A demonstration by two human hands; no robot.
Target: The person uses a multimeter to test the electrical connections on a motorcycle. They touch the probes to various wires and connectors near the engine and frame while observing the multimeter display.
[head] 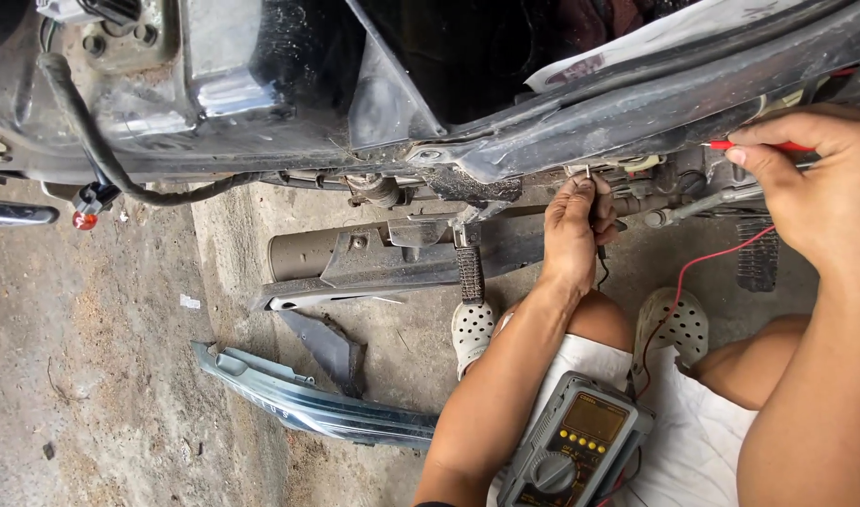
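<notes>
My left hand [575, 230] grips a thin black test probe [591, 192], its metal tip pointing up at the underside of a dusty motorcycle [289, 84]. My right hand [810, 183] pinches a red test probe [754, 145] against parts near the engine area at the right. A red lead [702, 258] runs from it down to a grey and yellow multimeter [575, 446] that rests on my lap.
A grey exhaust pipe [355, 252] runs low along the bike, with a footpeg [467, 272] beside it. A detached dark body panel [308, 399] lies on the concrete floor. A black hose [101, 141] hangs at the left. My perforated white shoes [474, 329] rest below the bike.
</notes>
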